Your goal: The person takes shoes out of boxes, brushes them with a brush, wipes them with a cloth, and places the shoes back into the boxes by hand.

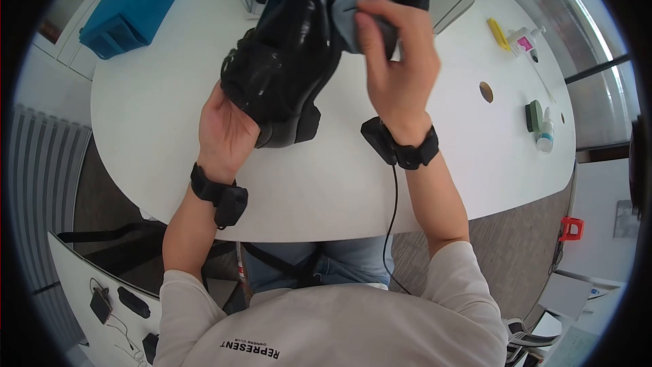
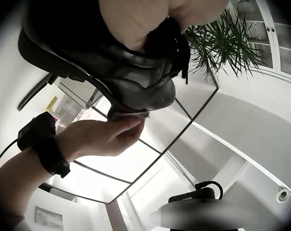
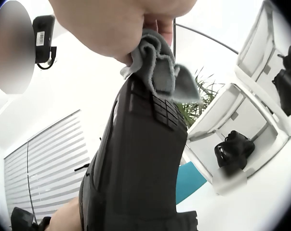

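Note:
My left hand point(image 1: 227, 129) grips a glossy black shoe point(image 1: 292, 61) at its heel end, raised over the white table, with some fingers hidden behind it. The toe points away toward the top of the head view. Between the thumb and fingers of my right hand point(image 1: 405, 58) is a bunched grey-blue cloth point(image 1: 348, 17), held against the shoe's right side. In the right wrist view the cloth point(image 3: 160, 67) lies at the sole's front edge, and the treaded sole point(image 3: 145, 159) faces the camera. Seen from the left wrist, the cloth point(image 2: 126, 114) touches the shoe near the toe.
Clear-fronted white boxes point(image 3: 261, 159) with black shoes point(image 3: 234, 150) stand at the back. A teal case point(image 1: 139, 3) lies back left. On the right are a yellow tool point(image 1: 498, 34), a white bottle point(image 1: 521, 42), a green brush point(image 1: 533, 116) and a small bottle point(image 1: 545, 136). A cable point(image 1: 394, 211) trails from my right wrist.

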Motion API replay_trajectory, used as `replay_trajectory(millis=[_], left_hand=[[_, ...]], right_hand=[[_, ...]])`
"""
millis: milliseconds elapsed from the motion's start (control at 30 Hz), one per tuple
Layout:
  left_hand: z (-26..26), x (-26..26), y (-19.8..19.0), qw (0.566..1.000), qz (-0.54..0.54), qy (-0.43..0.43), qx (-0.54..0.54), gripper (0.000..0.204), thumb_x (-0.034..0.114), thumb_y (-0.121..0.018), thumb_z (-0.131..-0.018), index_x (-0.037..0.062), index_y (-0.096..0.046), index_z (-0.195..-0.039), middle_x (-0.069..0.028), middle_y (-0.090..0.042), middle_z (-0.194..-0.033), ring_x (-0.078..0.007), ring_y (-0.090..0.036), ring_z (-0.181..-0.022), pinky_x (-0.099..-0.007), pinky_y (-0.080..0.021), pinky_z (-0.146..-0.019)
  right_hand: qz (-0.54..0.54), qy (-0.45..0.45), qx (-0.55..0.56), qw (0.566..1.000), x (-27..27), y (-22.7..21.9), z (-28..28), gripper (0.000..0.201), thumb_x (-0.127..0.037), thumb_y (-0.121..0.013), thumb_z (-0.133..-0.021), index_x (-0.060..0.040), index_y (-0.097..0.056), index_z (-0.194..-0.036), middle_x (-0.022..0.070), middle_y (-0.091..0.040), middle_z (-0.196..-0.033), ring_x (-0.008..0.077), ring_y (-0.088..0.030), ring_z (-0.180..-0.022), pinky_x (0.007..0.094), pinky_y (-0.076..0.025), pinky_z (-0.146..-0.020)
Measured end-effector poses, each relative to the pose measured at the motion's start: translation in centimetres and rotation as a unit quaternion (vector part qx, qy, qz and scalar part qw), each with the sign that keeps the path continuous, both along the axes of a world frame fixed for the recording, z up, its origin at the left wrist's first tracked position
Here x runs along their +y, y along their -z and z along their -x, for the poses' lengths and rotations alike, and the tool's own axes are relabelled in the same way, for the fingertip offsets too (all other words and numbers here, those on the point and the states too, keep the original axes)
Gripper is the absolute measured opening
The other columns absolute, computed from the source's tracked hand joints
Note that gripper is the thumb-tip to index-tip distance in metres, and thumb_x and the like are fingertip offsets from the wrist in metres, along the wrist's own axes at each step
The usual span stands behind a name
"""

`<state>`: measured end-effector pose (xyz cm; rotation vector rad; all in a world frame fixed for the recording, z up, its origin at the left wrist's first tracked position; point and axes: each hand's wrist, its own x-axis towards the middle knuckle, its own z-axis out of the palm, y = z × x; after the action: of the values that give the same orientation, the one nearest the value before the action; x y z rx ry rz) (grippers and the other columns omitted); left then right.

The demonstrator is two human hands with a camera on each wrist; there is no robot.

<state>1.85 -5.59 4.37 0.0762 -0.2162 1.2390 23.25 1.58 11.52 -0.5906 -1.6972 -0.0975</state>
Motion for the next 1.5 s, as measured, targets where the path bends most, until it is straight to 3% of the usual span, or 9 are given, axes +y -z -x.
replay_trajectory(millis=[200,267,467,567,633,900,967,1100,1500], left_hand=[[-1.2,-1.2,-0.6,0.991,-0.070,0.024,0.108,0.054,0.036,-0.030,-0.101,-0.0011,-0.033,-0.140,-0.0194,-0.040,-0.143,-0.0317,-0.042,-0.131,-0.0432,-0.035,-0.110],[-1.6,-1.9,-0.1,0.982,-0.080,0.041,0.166,0.062,0.043,-0.037,-0.097,-0.0002,-0.031,-0.142,-0.0171,-0.040,-0.144,-0.0310,-0.039,-0.133,-0.0419,-0.031,-0.110],[-1.9,-2.2,1.3,0.961,-0.108,0.038,0.252,0.062,0.039,-0.043,-0.095,0.0023,-0.030,-0.144,-0.0149,-0.042,-0.143,-0.0284,-0.043,-0.129,-0.0376,-0.037,-0.100],[-1.2,-1.5,1.2,0.958,-0.102,0.043,0.265,0.061,0.038,-0.046,-0.094,0.0038,-0.032,-0.143,-0.0143,-0.044,-0.141,-0.0270,-0.047,-0.123,-0.0367,-0.040,-0.094],[-0.6,-1.2,1.3,0.962,-0.093,0.045,0.253,0.060,0.038,-0.046,-0.093,0.0043,-0.034,-0.142,-0.0138,-0.046,-0.140,-0.0265,-0.048,-0.123,-0.0369,-0.040,-0.094],[-0.3,-0.6,1.4,0.967,-0.069,0.018,0.246,0.057,0.039,-0.048,-0.093,0.0045,-0.040,-0.137,-0.0118,-0.049,-0.136,-0.0252,-0.049,-0.120,-0.0375,-0.039,-0.096],[-0.6,-0.3,1.4,0.977,-0.170,0.093,0.091,0.056,0.038,-0.048,-0.094,0.0043,-0.039,-0.137,-0.0122,-0.049,-0.136,-0.0252,-0.048,-0.121,-0.0374,-0.039,-0.096],[-0.5,-0.4,1.0,0.969,-0.170,0.065,0.170,0.052,0.038,-0.048,-0.094,0.0044,-0.043,-0.134,-0.0108,-0.053,-0.130,-0.0227,-0.052,-0.113,-0.0364,-0.041,-0.092],[-1.3,-1.3,-1.2,0.924,0.057,-0.068,0.373,0.061,0.052,-0.038,-0.093,0.0047,-0.041,-0.132,-0.0061,-0.052,-0.120,-0.0155,-0.050,-0.103,-0.0290,-0.042,-0.083]], right_hand=[[-0.009,0.003,0.125,0.992,-0.2,-1.3,-1.4,0.021,0.001,-0.072,-0.073,-0.0049,-0.066,-0.093,0.0043,-0.064,-0.088,0.0227,-0.056,-0.080,0.0296,-0.045,-0.068],[-0.051,0.011,0.145,0.988,-1.0,-2.5,-1.8,0.023,0.000,-0.068,-0.085,0.0027,-0.060,-0.106,0.0072,-0.064,-0.097,0.0115,-0.061,-0.086,0.0214,-0.048,-0.078],[0.026,0.052,0.005,0.998,-1.6,-4.2,-3.0,0.019,0.002,-0.066,-0.081,0.0014,-0.060,-0.098,0.0137,-0.062,-0.099,0.0241,-0.060,-0.089,0.0321,-0.047,-0.078],[0.026,0.036,-0.048,0.998,-1.6,-3.7,-2.5,0.022,0.000,-0.074,-0.076,-0.0041,-0.067,-0.097,0.0064,-0.066,-0.095,0.0146,-0.061,-0.083,0.0244,-0.048,-0.073],[-0.009,0.007,-0.096,0.995,-0.6,-2.7,-2.4,0.029,0.001,-0.070,-0.063,-0.0094,-0.067,-0.091,0.0038,-0.063,-0.086,0.0268,-0.055,-0.085,0.0348,-0.045,-0.075],[0.044,-0.045,-0.119,0.991,-1.9,-1.1,0.2,0.022,-0.001,-0.072,-0.061,-0.0074,-0.068,-0.082,0.0025,-0.065,-0.079,0.0215,-0.054,-0.082,0.0308,-0.047,-0.073],[0.053,-0.049,-0.110,0.991,-1.9,-1.0,0.1,0.021,-0.002,-0.072,-0.061,-0.0071,-0.067,-0.080,0.0022,-0.065,-0.078,0.0212,-0.055,-0.080,0.0308,-0.046,-0.072],[0.054,-0.045,-0.112,0.991,-1.7,-0.9,0.0,0.019,-0.002,-0.072,-0.060,-0.0065,-0.067,-0.079,0.0025,-0.064,-0.077,0.0218,-0.054,-0.078,0.0311,-0.046,-0.069],[0.113,-0.209,-0.202,0.950,-4.3,2.5,3.2,0.030,-0.003,-0.074,-0.056,-0.0088,-0.064,-0.083,0.0041,-0.059,-0.079,0.0244,-0.053,-0.082,0.0343,-0.043,-0.074]])
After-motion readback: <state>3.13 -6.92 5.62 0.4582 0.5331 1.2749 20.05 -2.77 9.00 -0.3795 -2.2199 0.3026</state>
